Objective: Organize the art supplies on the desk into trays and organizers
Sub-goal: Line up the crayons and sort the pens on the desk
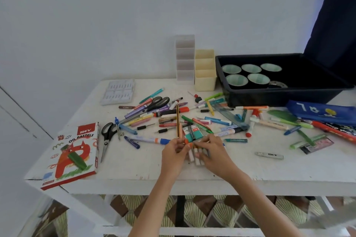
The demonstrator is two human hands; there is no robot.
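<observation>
A heap of pens, markers and pastels (173, 115) covers the middle of the white desk (134, 177). My left hand (174, 153) holds a yellow-and-black pencil (177, 121) upright between thumb and fingers. Right beside it, my right hand (211, 150) curls over a small bundle of pale markers (194, 157) on the desk, near a teal eraser box (194, 134). At the back stand a white divided organizer (185, 57), a cream organizer (205, 70) and a black tray (279, 96) holding several green-lined cups (237, 80).
An oil pastels box (74, 157) lies at the front left, with black scissors (107, 136) next to it. A white palette (119, 91) sits at the back left. A blue pencil case (323, 111) and a clear ruler (229, 115) lie on the right.
</observation>
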